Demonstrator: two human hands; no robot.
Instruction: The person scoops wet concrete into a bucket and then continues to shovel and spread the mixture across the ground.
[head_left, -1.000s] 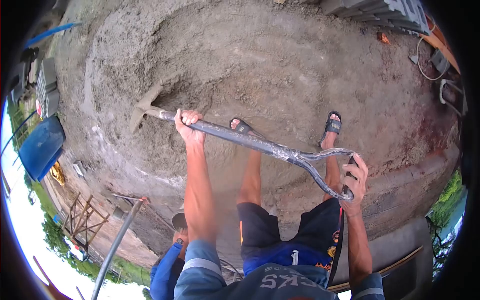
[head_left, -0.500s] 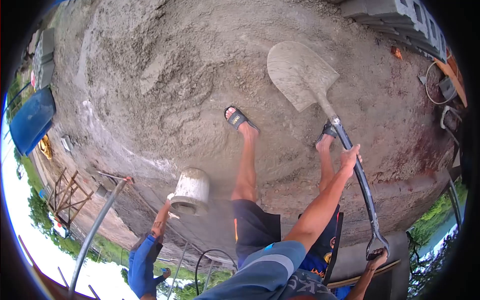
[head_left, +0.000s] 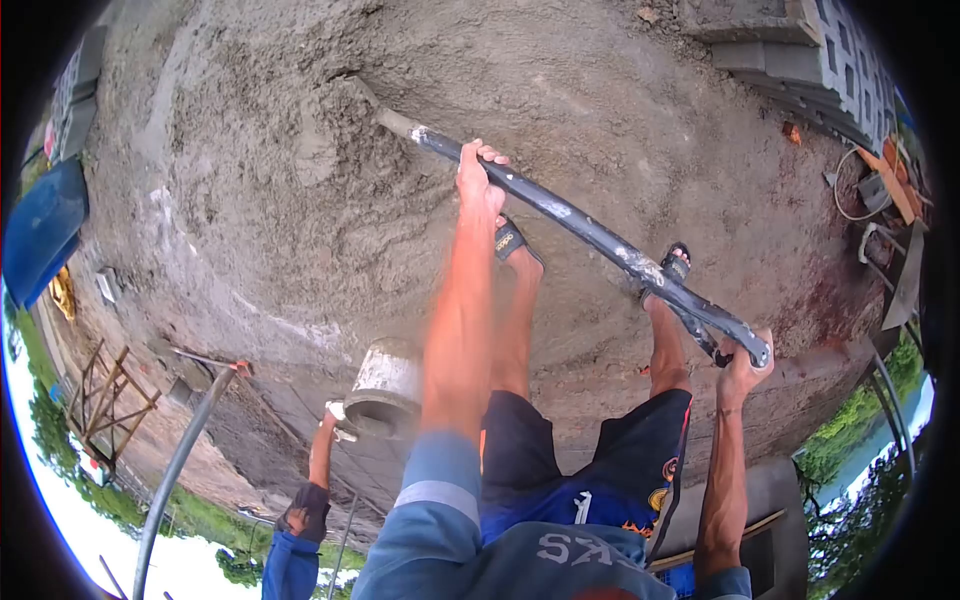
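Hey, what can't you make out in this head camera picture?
In the head view:
Blade of the shovel: mostly lost under or against grey mix.
Shovel's grip: partly covered by the right hand.
Right sandal: partly hidden by the shovel's shaft.
Co-worker in blue: body cut off by the bottom edge.

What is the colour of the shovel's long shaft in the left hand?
The shovel's long shaft is mostly black with whitish smears; the head view shows it best.

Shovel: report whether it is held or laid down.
Held: the left hand grips the shovel by its shaft, and the right hand is closed at its handle end.
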